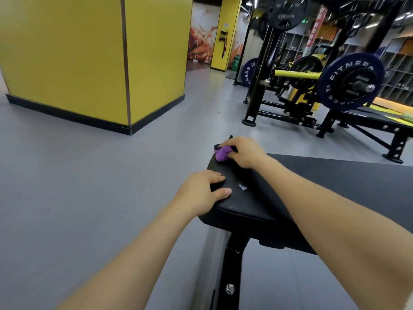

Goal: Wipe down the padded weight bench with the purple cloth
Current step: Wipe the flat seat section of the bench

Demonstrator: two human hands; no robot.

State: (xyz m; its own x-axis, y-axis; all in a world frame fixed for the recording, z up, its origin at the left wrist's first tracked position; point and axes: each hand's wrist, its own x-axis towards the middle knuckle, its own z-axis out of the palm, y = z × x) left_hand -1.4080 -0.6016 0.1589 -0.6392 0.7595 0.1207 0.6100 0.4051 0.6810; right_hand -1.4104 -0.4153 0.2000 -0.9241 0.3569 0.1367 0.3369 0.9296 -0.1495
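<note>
Two bare forearms reach forward over the end of a black padded weight bench (250,204), whose black metal post (232,269) with a bolt stands below the pad on the grey floor (67,175). Nearest, the left hand (201,191) rests on the pad's near left corner, fingers relaxed and laid over the edge, thumb flat on the top; it grasps nothing. A small pale smear (242,187) lies on the pad just right of that thumb. Farther along, at the pad's far corner, the right hand (244,152) has its fingers curled round the purple cloth (222,154), bunched and pressed against the pad's edge. Beyond the bench, to the left, stands a yellow pillar (93,57) with a black base strip. To the right, well apart, a black rack (266,70) carries a barbell with a dark blue plate (348,81) marked with white lettering; storage cubbies (400,70) line the far wall.
</note>
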